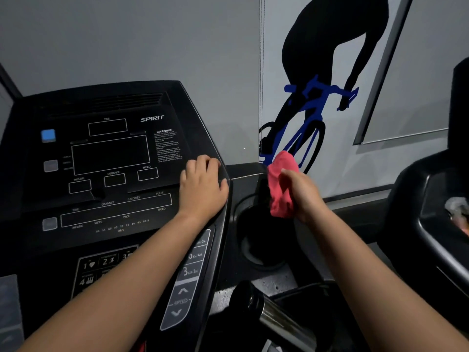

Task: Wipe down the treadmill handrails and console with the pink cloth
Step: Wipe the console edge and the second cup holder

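The black treadmill console (109,158) fills the left half of the view, with dark displays and a speed keypad (186,280) on its right side. My left hand (201,185) rests on the console's right edge, its fingers curled over the rim. My right hand (302,195) grips the bunched pink cloth (280,184) and holds it against the dark tray wall just right of the console, above the round cup holder (261,240). A chrome and black handrail grip (274,315) juts up at the bottom centre.
A second black machine (436,214) stands close on the right. Behind the console is a grey wall with a cyclist graphic (312,105) and a hanging blind cord (261,72).
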Motion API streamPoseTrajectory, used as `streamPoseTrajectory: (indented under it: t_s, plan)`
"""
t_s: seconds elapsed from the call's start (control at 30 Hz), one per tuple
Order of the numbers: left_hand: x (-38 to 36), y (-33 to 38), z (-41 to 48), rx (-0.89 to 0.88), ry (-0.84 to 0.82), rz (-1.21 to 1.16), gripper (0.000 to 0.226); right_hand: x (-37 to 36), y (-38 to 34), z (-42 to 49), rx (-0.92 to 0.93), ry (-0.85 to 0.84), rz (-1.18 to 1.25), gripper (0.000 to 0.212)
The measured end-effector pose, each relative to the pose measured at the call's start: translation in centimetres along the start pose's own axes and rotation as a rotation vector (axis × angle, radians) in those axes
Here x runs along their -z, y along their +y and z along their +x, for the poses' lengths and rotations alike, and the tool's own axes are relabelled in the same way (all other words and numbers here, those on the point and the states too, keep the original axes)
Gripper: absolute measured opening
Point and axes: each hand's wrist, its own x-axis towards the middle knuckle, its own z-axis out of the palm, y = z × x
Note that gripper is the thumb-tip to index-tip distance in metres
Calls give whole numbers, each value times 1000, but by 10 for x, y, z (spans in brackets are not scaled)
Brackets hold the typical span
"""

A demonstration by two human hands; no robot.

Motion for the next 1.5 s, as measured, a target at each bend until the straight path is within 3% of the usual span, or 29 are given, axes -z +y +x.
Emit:
streamPoseTrajectory:
  t_s: [0.23,0.37,0.5,0.57,0.67,0.8,0.9,1.07,1.17,1.3,1.4,1.5]
  plan:
    - [-6,2,49,-98,36,30,39,-8,-16,26,291,70,-175,25]
    - [-3,-10,83,-92,83,33,42,-28,-18,40,552,20,-538,38]
    - [-9,-21,105,-50,49,23,45,-48,2,57,755,-116,-1149,52]
    - [-17,-20,103,-52,48,17,43,-54,8,67,921,-115,-1251,61]
    - [-26,-16,99,-42,84,5,38,-58,12,81,956,-144,-1253,62]
    - [-28,-13,101,-65,82,5,37,-71,30,77,1039,39,-1172,45]
    - [-28,-14,103,-66,59,-135,34,-71,52,68,1085,108,-1126,44]
    - [-30,-13,103,-19,84,-131,16,-59,51,82,1204,45,-1138,49]
    - [-34,-10,102,-19,107,-73,22,-63,28,92,1098,1,-1148,49]
    - [-35,-11,104,4,126,-26,28,-89,15,92,925,169,-1196,51]
    - [-36,-8,104,17,110,-32,29,-93,35,81,978,228,-1135,45]
    - [-34,-8,102,28,106,-47,28,-74,48,82,1108,121,-1151,44]
